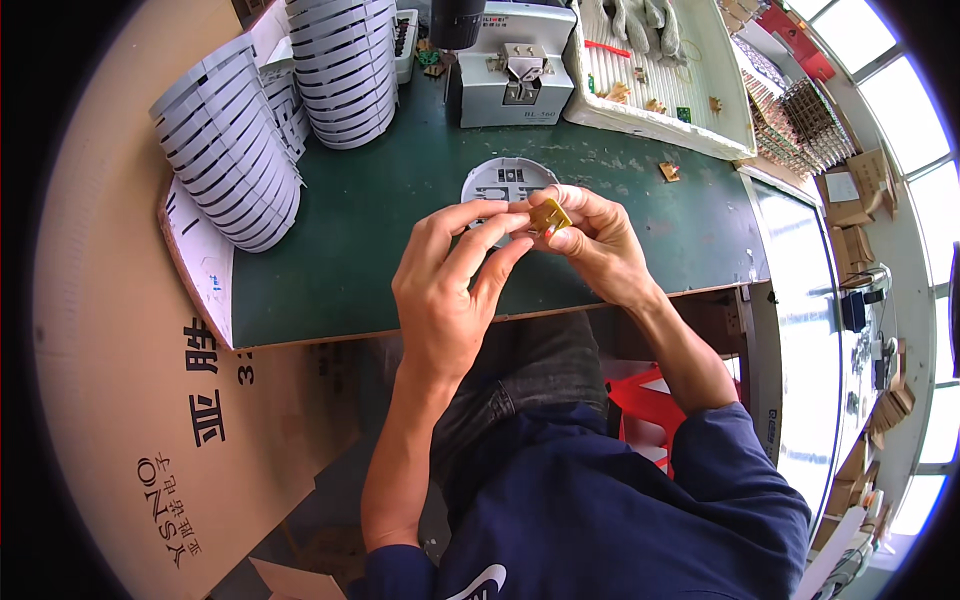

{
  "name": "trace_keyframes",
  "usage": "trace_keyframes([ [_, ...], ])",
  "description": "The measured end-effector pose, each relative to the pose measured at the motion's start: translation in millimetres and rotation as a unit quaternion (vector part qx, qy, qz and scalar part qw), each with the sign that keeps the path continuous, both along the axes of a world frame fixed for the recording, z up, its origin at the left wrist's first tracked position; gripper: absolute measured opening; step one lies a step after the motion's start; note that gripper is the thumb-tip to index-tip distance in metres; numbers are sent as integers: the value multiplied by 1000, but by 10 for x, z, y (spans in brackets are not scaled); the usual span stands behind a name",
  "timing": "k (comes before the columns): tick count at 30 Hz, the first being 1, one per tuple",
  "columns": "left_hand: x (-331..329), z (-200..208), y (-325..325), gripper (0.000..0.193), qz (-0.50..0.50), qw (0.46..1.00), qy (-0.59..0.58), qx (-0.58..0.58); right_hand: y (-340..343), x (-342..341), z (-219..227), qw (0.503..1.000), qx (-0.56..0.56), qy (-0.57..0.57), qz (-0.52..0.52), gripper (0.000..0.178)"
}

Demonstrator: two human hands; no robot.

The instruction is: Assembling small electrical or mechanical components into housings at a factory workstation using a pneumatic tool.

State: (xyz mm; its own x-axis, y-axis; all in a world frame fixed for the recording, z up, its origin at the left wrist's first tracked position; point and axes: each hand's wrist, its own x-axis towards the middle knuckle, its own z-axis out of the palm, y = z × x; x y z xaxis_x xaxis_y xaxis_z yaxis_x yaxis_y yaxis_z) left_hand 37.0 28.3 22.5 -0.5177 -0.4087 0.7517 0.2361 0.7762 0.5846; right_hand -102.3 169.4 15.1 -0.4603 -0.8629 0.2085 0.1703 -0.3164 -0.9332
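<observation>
A small yellowish circuit board (548, 216) is pinched between the thumb and fingers of my right hand (600, 245), just above the table. My left hand (450, 262) is beside it, its thumb and fingertips brought close together at the board's left edge. Whatever may be between those left fingertips is too small to make out. Behind my hands a round light-grey plastic housing (507, 172) with cut-outs lies on the green tabletop (385, 225); my fingers cover its near part.
Two stacks of grey ring-shaped housings, one nearer (225, 150) and one farther (340, 75), stand at the left. A grey box-shaped machine (515, 95) is at the back, beside a white tray (650, 125) with gloves and small parts. A loose small board (669, 172) lies at the right.
</observation>
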Motion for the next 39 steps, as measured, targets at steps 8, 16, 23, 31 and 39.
trace_keyframes([
  [8,49,39,-27,24,-18,999,-42,-6,22,-21,53,995,49,89,-24,43],
  [16,-167,-137,-220,105,-11,984,-179,-4,-238,-312,370,813,225,500,-196,36],
  [23,-330,-267,-162,102,-48,974,-220,-18,-394,-369,248,745,220,604,-180,32],
  [31,-332,-209,-141,91,-33,971,-237,4,-410,-373,251,735,239,613,-163,33],
  [39,-339,-206,-130,87,-21,968,-246,-33,-400,-446,196,747,192,612,-174,36],
])
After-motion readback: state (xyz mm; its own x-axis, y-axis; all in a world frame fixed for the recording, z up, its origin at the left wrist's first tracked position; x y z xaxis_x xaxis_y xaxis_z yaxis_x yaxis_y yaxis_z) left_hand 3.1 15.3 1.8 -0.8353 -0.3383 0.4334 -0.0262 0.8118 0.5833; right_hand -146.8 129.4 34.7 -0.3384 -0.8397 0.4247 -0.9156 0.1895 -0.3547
